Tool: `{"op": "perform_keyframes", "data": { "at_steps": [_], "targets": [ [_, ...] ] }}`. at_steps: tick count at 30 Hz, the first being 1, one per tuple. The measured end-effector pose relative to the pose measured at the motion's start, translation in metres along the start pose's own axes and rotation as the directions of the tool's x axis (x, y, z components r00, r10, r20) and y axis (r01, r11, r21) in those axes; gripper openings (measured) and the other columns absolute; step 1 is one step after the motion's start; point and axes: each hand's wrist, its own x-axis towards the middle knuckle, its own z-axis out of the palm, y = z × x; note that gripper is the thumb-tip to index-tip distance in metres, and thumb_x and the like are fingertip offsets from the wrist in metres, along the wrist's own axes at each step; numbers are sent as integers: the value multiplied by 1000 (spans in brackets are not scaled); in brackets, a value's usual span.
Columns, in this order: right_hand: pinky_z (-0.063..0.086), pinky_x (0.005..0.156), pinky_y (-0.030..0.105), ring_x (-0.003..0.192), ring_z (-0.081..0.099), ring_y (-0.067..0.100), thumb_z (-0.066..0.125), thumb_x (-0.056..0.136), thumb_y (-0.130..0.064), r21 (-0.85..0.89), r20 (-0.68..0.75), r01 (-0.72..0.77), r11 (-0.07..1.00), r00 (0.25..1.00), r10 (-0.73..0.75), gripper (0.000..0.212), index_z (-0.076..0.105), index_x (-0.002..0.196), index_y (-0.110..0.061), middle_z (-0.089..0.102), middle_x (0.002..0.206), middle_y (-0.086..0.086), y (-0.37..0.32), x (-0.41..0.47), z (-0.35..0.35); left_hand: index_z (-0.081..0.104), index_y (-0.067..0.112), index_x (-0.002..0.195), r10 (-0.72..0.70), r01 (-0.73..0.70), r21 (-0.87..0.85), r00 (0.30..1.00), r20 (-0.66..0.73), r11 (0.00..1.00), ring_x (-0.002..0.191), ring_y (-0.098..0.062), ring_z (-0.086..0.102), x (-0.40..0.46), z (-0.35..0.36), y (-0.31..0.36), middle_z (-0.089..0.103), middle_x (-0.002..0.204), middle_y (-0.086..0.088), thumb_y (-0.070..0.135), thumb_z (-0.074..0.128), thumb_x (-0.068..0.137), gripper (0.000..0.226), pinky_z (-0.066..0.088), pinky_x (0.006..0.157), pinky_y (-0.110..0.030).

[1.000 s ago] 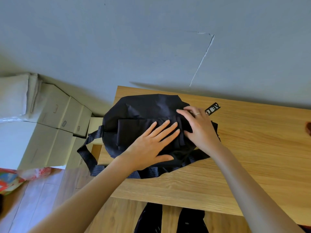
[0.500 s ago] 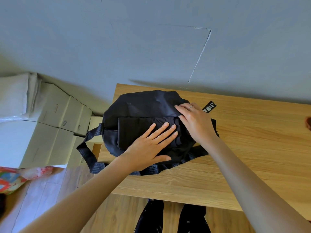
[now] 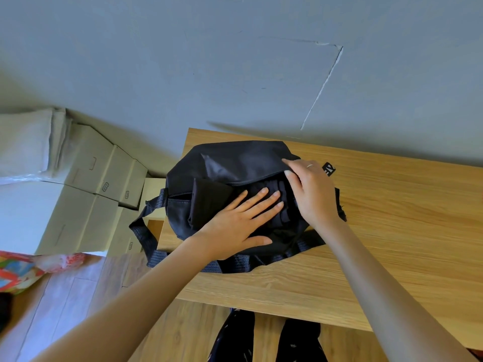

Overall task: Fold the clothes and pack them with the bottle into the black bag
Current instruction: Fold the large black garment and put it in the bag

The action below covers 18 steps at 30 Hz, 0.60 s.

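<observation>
Two bare forearms reach forward from the bottom of the frame, converging toward the centre. The left hand (image 3: pixel 236 226) lies flat, palm down, fingers straight and slightly spread, thumb angled out to the right. The right hand (image 3: pixel 312 193) arches beside it, wrist raised, fingers bent downward with the thumb and forefinger drawn close together at the tips; a ring (image 3: pixel 310 165) shows on one finger. The two hands nearly touch at the fingertips.

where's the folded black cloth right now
In the open mouth of the black bag at the table's left end, the cloth lies under the left hand.
</observation>
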Motion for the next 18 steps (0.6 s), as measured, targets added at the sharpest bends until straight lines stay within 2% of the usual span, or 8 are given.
{"op": "perform_keyframes", "data": {
  "at_steps": [5,8,11,14,16,18],
  "targets": [
    [45,90,37,115,51,25,59,92,-26,28,132,12,1000,991,-15,41,54,130,-13,60,122,6,11,0,-2,20,22,150,-81,85,38,992,-97,996,145,-20,15,-22,-14,-5,21,157,0,59,23,96,66,12,117,-40],
    [42,99,47,121,47,29,63,89,-24,-57,174,87,995,982,-76,49,50,135,-16,53,131,8,10,6,-1,35,22,145,-156,161,42,982,-103,986,140,-20,30,-46,-16,-13,36,150,-3,55,26,95,60,25,115,-40],
    [37,104,50,124,45,34,69,82,-18,-172,191,234,957,961,-201,58,49,136,-17,49,137,13,-5,17,5,39,21,142,-201,207,65,976,-90,976,139,-19,32,-63,-14,-21,40,148,-4,52,26,96,57,24,115,-41],
    [35,105,51,122,49,34,74,77,-17,-187,246,395,899,905,-347,54,57,129,-17,53,134,15,-24,27,20,38,21,143,-190,196,76,979,-79,978,142,-20,26,-70,-10,-24,35,151,-5,52,26,96,57,20,115,-42],
    [35,106,51,121,51,32,72,80,-18,-141,268,423,895,887,-377,43,63,122,-20,58,131,11,-30,31,30,35,21,145,-174,179,66,981,-81,982,144,-20,21,-72,-7,-27,31,153,-5,52,26,96,58,20,116,-43],
    [31,108,48,122,51,29,65,86,-21,-82,275,389,918,894,-354,35,64,121,-24,61,128,5,-30,35,33,33,21,145,-160,164,53,984,-77,985,144,-20,19,-72,-7,-31,29,153,-5,52,27,96,58,19,117,-43]
  ]
}}
